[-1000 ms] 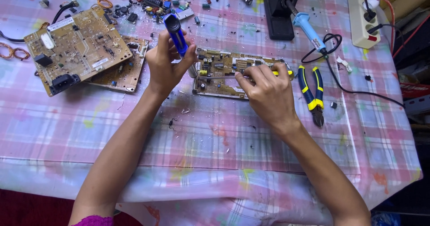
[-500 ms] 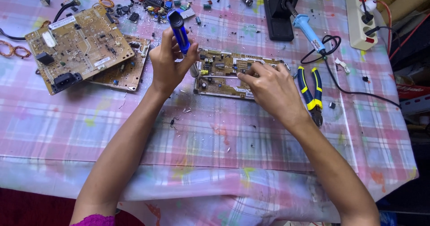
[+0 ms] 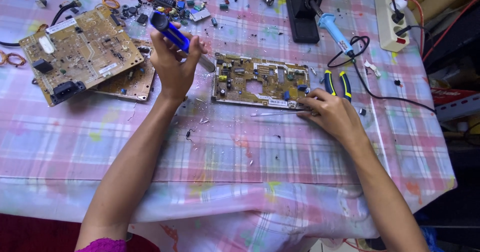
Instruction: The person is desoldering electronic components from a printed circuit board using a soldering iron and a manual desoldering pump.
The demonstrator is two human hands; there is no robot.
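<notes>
On checked pink cloth (image 3: 240, 152): long circuit board (image 3: 260, 80) lying crosswise between hands, left hand (image 3: 175, 64) wrapped tight round blue desoldering pump (image 3: 172, 31) just left of it, right hand (image 3: 335, 113) nearer, pinching thin tweezers (image 3: 280, 114) along board's near edge.

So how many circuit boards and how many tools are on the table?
Circuit boards: 3 (long board by the right hand, big board, one under it)
Tools: 4 (blue tool in the left hand, soldering iron, pliers, tweezers)
Total: 7
</notes>
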